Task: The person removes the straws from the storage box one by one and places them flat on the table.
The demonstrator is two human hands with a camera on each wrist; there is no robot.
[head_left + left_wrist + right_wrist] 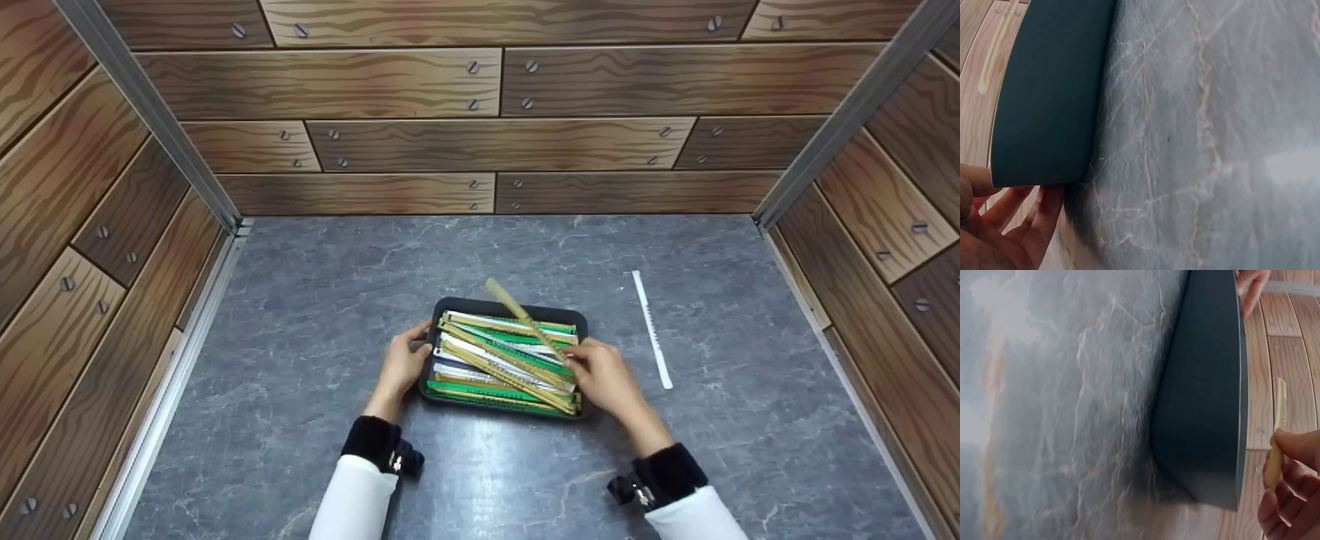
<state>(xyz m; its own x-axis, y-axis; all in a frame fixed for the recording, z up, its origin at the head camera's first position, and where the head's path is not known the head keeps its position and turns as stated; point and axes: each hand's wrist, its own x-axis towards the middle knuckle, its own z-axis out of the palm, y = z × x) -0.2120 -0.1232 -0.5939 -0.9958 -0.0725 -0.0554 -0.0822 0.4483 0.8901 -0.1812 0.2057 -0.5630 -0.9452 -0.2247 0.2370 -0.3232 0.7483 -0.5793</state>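
Note:
A black tray (510, 304) sits on the floor surface with several long, narrow stick packets (480, 341) in gold, green and white inside it, lying across one another. My left hand (401, 367) grips the tray's left end, thumb at the rim; in the left wrist view its fingers (1044, 219) reach the outer end wall. At the tray's right end, my right hand (604, 375) pinches one gold stick packet (521, 311) near its lower end. That packet slants up and left over the pile. Dark print shows along it in the right wrist view.
To the right of the tray, a single white stick packet (651, 330) lies on the grey marbled surface (337, 300). Wood-patterned walls (495, 142) enclose the back and both sides, with metal rails (161, 112) at the corners.

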